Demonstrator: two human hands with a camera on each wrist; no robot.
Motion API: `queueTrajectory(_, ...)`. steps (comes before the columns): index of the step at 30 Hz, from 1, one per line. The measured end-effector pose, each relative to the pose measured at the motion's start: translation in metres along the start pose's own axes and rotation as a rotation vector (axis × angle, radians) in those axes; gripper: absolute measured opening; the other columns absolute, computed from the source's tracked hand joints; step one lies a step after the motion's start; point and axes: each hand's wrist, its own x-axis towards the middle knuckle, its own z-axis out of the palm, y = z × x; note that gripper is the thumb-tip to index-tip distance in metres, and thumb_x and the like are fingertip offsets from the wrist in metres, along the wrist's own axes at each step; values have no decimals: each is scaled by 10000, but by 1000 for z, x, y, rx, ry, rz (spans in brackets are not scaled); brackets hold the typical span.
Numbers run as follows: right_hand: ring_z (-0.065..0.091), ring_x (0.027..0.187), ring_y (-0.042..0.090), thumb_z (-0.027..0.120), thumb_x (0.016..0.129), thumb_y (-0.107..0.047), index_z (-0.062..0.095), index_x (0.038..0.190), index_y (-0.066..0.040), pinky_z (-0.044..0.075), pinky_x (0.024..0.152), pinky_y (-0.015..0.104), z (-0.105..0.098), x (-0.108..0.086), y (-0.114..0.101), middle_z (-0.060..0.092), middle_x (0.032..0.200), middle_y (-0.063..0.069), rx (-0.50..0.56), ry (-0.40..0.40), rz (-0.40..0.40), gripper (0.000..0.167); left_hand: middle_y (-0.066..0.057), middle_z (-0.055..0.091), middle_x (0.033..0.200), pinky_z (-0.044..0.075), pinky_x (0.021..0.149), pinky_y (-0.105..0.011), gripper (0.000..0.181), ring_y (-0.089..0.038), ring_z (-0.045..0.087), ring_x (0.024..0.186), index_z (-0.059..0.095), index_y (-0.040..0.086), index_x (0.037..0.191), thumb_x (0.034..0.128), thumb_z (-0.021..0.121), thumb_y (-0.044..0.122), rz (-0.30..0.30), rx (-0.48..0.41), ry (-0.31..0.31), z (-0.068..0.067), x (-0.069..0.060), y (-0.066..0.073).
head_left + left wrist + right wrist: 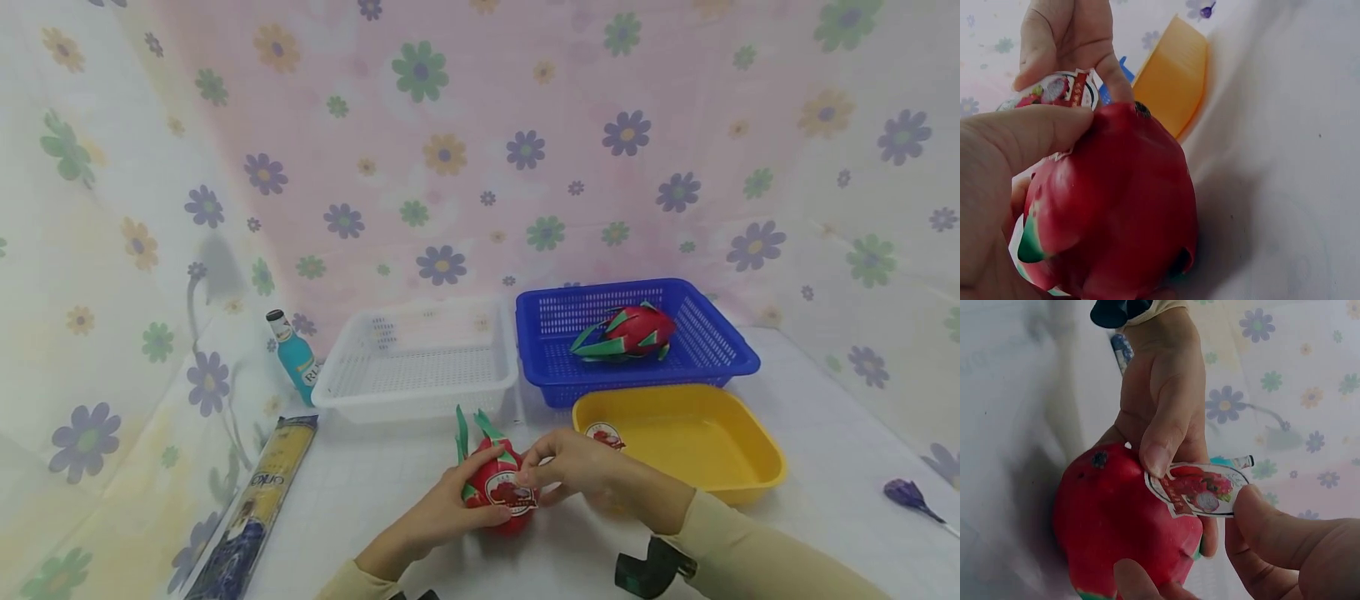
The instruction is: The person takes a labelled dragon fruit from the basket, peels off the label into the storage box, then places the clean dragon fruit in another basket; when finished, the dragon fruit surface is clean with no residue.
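A red dragon fruit (pixel 478 482) with green-tipped scales stands at the front middle, in front of the white basket. My left hand (pixel 442 510) grips its side, and the thumb lies over one edge of an oval paper label (pixel 504 490) with a fruit picture. My right hand (pixel 576 463) pinches the label's opposite edge between thumb and finger, while other fingers touch the fruit. In the right wrist view the label (pixel 1207 487) lies against the fruit's (pixel 1116 515) upper side, partly standing off it. The left wrist view shows the fruit's (pixel 1122 206) smooth red underside.
Behind are a white basket (pixel 420 408) and a blue basket (pixel 645 385) holding another dragon fruit (pixel 645 330). A yellow tub (pixel 690 483) with another label (pixel 604 434) stands right. To the left are a blue bottle (pixel 298 358) and a long packet (pixel 258 500); a purple flower (pixel 905 493) lies far right.
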Motion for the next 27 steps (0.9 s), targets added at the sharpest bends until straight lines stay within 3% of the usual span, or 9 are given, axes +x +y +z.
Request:
queueTrajectory(8, 640, 959, 179, 722, 886, -160, 686, 886, 30, 600, 845, 460, 0, 0, 4, 682, 1145, 74, -10, 29, -6, 193, -155, 410, 1432, 517, 969, -529, 726, -293, 474, 1241, 420, 438, 1441, 833, 784, 285, -3, -30, -19, -1, 0, 0)
queueTrajectory(13, 631, 988, 180, 703, 905, -173, 674, 882, 20, 593, 863, 476, -3, 0, 6, 673, 1162, 70, 15, 6, -15, 197, -119, 452, 1423, 525, 967, -490, 720, -266, 485, 1226, 416, 413, 1453, 841, 775, 289, 19, -48, -36, -3, 1, 1)
queueTrajectory(17, 637, 977, 181, 680, 924, -200, 672, 977, 38, 585, 890, 468, -11, -2, 8, 662, 1103, 85, 34, 12, -39, 244, -120, 436, 1451, 509, 991, -521, 721, -294, 460, 1266, 416, 416, 1452, 839, 774, 293, 24, -48, -37, -2, 2, 0)
queueTrajectory(21, 663, 923, 171, 672, 931, -229, 659, 1072, 61, 592, 885, 420, -30, -10, 9, 667, 1017, 65, 23, 68, -70, 322, -162, 388, 1479, 518, 956, -588, 714, -380, 422, 1306, 437, 444, 1428, 820, 787, 305, -23, -24, -5, -1, 1, 1)
queueTrajectory(27, 659, 953, 168, 633, 960, -271, 635, 1116, 42, 587, 903, 383, -82, -32, 16, 680, 1014, 29, -41, 154, -33, 350, -188, 354, 1473, 555, 880, -587, 726, -435, 386, 1317, 445, 421, 1423, 796, 803, 341, -84, -22, 13, 1, -1, 1)
